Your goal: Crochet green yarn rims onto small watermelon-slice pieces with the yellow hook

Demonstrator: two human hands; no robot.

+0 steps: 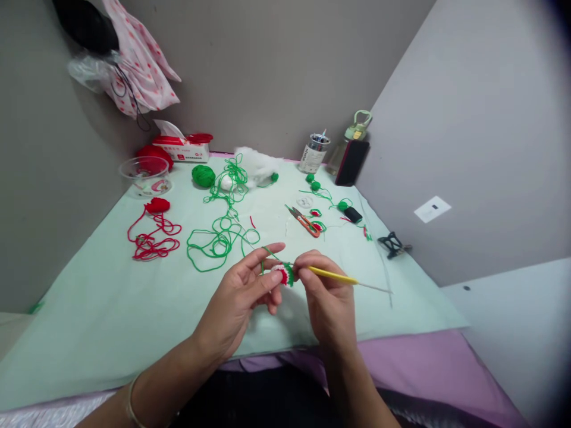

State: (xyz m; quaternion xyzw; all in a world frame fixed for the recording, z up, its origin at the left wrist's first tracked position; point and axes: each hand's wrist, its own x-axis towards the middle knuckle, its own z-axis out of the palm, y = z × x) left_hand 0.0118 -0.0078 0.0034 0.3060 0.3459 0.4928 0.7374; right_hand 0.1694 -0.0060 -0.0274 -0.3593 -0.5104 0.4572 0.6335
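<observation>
Pinched between the thumb and fingers of my left hand (243,291) is a small crochet piece (285,274), banded red, white and green. Green yarn (272,254) runs over the left index finger, which is raised. My right hand (329,291) is closed on a crochet hook with a yellow handle (332,274), and its tip meets the green edge of the piece. The exact stitch is too small to make out. Loose green yarn loops (214,241) lie beyond my left hand. Orange-handled scissors (306,223) rest beyond the right hand, beside small finished-looking crochet pieces (318,226).
Red yarn (156,235) lies tangled at left, near a clear plastic tub (145,175) and a tissue box (182,150). White stuffing (256,166) and a green yarn ball (203,176) sit farther back. A can (313,153), a phone (352,163) and a bottle (338,151) stand at back right.
</observation>
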